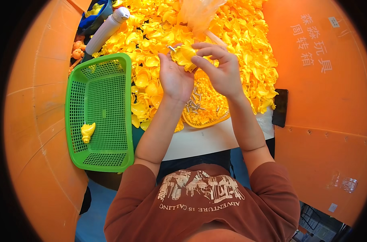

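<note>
A curved yellow plastic shell (184,56) is held up over the heap, between my two hands. My left hand (176,80) is turned palm up, closed around the shell's left and lower side, its fingers mostly hidden behind it. At the shell's upper left, a short silver metal pin (172,49) sticks out. My right hand (223,70) grips the shell's right side with thumb and fingers. Below my hands stands a yellow basket (207,124) of small yellow pieces, with several loose metal pins (194,105) lying on top.
A green mesh basket (129,117) at the left holds one assembled yellow piece (87,132). Behind it are a pale bottle (107,32) and orange parts (77,52). Yellow shells (248,52) cover the table; a clear plastic bag (199,14) lies on them. A black phone (280,107) is at the right, near orange panels (312,101).
</note>
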{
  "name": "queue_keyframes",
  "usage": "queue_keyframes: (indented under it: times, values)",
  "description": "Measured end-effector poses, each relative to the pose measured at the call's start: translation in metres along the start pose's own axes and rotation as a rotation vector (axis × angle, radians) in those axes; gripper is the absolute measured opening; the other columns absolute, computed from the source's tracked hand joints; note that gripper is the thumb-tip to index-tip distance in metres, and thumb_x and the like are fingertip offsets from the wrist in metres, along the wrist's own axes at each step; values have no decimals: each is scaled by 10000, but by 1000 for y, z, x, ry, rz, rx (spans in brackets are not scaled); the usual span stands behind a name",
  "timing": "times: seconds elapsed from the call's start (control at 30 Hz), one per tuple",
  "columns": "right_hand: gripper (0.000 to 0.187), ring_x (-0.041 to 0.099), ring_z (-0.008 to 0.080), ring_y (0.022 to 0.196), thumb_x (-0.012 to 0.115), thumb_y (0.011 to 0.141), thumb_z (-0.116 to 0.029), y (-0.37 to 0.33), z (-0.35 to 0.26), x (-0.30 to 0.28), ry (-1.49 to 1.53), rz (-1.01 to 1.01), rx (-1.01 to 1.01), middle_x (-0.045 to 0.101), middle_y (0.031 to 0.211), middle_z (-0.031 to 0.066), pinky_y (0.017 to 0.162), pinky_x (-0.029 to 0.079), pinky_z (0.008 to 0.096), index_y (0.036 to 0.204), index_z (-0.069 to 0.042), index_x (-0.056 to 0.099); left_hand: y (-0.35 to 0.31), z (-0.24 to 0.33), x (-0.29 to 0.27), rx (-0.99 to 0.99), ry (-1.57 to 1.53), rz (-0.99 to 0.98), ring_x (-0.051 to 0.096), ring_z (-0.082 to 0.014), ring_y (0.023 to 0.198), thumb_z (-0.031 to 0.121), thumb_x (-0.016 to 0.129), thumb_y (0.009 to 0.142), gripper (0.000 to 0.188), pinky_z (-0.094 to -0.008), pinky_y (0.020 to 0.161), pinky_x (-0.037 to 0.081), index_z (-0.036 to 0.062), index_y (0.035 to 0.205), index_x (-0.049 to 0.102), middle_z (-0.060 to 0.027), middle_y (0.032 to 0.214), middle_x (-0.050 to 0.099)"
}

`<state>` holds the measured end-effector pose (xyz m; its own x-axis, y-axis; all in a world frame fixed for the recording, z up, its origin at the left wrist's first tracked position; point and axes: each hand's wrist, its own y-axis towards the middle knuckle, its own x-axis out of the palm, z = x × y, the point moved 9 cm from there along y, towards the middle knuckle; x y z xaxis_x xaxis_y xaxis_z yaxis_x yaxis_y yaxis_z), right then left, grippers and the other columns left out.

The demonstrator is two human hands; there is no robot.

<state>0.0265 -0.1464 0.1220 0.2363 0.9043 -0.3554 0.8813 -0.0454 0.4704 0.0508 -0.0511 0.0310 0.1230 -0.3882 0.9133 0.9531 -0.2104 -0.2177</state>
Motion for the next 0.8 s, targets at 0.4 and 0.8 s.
queue_keyframes:
  times: [0.4, 0.8]
  values:
    - [102, 399, 322, 1167, 677, 724, -147, -6, 17, 20, 77, 20, 4, 514, 1180, 167, 999, 264, 453, 749, -55, 641, 1, 2, 2, -13, -35, -100, 482, -153, 1010, 357, 197, 986, 404, -330, 909, 374, 100, 1147, 465, -68, 1074, 530]
    - [87, 405, 336, 1155, 683, 704, -142, -2, 6, 19, -129, -56, -104, 562, 1124, 127, 1016, 251, 456, 745, -66, 673, 0, 3, 6, 1, -45, -138, 484, -168, 1022, 348, 188, 987, 418, -333, 906, 387, 72, 1179, 437, -78, 1107, 511]
